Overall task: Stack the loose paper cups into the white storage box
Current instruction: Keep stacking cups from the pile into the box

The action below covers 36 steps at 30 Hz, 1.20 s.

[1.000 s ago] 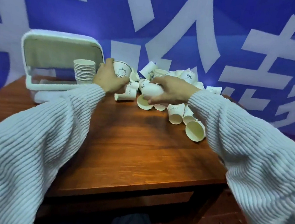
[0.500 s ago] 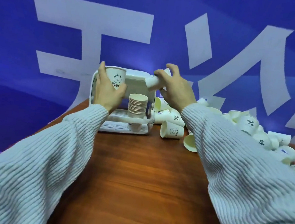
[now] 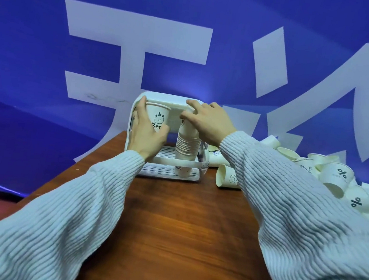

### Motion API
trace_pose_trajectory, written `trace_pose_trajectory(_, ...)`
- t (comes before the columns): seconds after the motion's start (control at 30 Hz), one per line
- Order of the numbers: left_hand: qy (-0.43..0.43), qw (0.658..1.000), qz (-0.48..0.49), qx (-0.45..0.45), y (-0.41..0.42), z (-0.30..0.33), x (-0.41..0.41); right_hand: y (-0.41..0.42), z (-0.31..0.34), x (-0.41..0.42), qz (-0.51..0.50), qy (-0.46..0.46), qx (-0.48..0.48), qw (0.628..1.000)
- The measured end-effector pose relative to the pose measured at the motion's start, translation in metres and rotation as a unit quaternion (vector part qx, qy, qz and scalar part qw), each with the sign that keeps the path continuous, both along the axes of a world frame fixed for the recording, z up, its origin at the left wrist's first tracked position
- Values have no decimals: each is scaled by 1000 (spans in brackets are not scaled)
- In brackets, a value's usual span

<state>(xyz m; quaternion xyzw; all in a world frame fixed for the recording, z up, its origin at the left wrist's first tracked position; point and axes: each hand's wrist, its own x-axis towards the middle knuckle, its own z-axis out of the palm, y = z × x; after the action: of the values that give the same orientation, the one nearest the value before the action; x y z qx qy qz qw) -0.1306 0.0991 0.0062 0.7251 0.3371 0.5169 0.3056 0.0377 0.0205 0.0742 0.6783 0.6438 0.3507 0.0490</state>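
The left hand (image 3: 144, 133) grips one upright cup (image 3: 158, 117), thumb behind its rim and fingers (image 3: 161, 132) curled round the lower wall; the cup carries a small bear face with a party hat and, under it, letters of which only "Bec" can be read before the fingers cover the rest. The right hand (image 3: 206, 121) lies over the top of the stack (image 3: 186, 149) of nested cups, its fingers bent down round the topmost cup, which sits in the stack; a small dark print shows on that cup's side but is too hidden to read. The stack stands upright in the right part of the white box (image 3: 169, 99), resting on the slatted white floor, with many rims showing one above another. The box stands at the far end of the wooden surface (image 3: 183, 220), its back wall raised behind both hands and a low white band crossing its front. The held cup hangs over the left part of the box, beside the stack and apart from it. Just right of the box a cup with a smiley face (image 3: 227, 177) lies on its side, mouth toward the camera. Farther right a heap of loose cups (image 3: 335, 180) covers the surface, several tipped over; two show a bold "%" mark and one shows the letters "HI". Both arms wear pale ribbed sleeves (image 3: 286, 209). Behind everything hangs a blue backdrop (image 3: 48, 78) with large white character strokes.
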Motion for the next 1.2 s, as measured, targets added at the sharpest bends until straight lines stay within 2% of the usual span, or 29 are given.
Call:
trace_pose_trajectory(0.17, 0, 1000, -5, 2, -2, 1, 1, 0, -4, 2, -7, 3, 17, 1000)
trace_pose_trajectory(0.33, -2, 1000, -13, -4, -3, -2, 3, 2, -13, 10, -6, 18, -56, 998)
trace_pose_trajectory(0.4, -3, 1000, -12, 1, -3, -2, 4, 4, -21, 10, -18, 101, -89, 991)
trace_pose_trajectory(0.47, -2, 1000, -10, 14, -3, -4, 7, 5, -32, 7, -24, 223, -114, 968)
trace_pose_trajectory(0.5, 0, 1000, -8, 17, -2, -5, 8, 4, -39, 5, -24, 256, -119, 959)
trace_pose_trajectory(0.63, 3, 1000, 0, 12, -2, -7, 12, -3, -51, 4, -1, 295, -122, 948)
trace_pose_trajectory(0.7, 7, 1000, 1, 17, -2, -5, 14, -10, -47, 9, 10, 352, -92, 931)
trace_pose_trajectory(0.8, -13, 999, -25, 19, 1, 8, 22, -20, -44, 21, 36, 429, 28, 902)
trace_pose_trajectory(0.93, -29, 997, -49, 57, 12, 33, 43, -38, -51, 36, 24, 450, 91, 888)
trace_pose_trajectory(1.03, 26, 995, -51, 76, 10, 37, 61, -50, -57, 52, 4, 441, 108, 891)
trace_pose_trajectory(1.2, 185, 976, -53, 97, 5, 17, 76, -72, -69, 83, -62, 423, 110, 897)
